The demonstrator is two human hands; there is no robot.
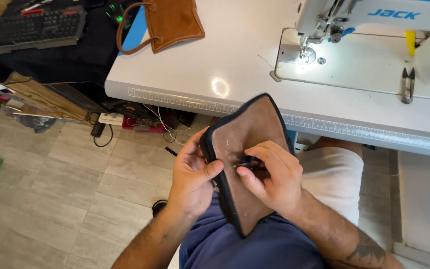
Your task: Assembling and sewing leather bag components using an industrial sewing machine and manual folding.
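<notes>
Trimming at the face of a brown pouch, held over the lap

Pouch (247, 149): brown suede-like panel with dark bound edge, tilting upright between both hands, below the tabletop's (215, 60) front rim and above the person's lap, at 6 o'clock from the sewing machine's (374, 15) needle area.

Left hand (192, 174): gripping the pouch's left edge, thumb lying across the front face, fingers curling behind; clamped on the pouch.

Right hand (274, 174): pinching a small dark tool (249, 162), seemingly thread snips, with fingers closed on it, its tip pressing against the pouch's middle. The tool is mostly hidden, so its kind is a judgement.

Step in hand, as judged: cleaning up the finished face, likely clipping a loose thread or working at a fitting. The next move is calling for a steady left-hand hold and a fine, shallow cut, keeping the tip off the fabric itself.

Surroundings: second brown bag (172, 22) with strap lying at 11 o'clock on the tabletop; spare snips (407, 84) resting at 2 o'clock beside the machine; black keyboard (31, 27) at 10 o'clock on a dark side surface; tiled floor (51, 189) at 8 o'clock.
</notes>
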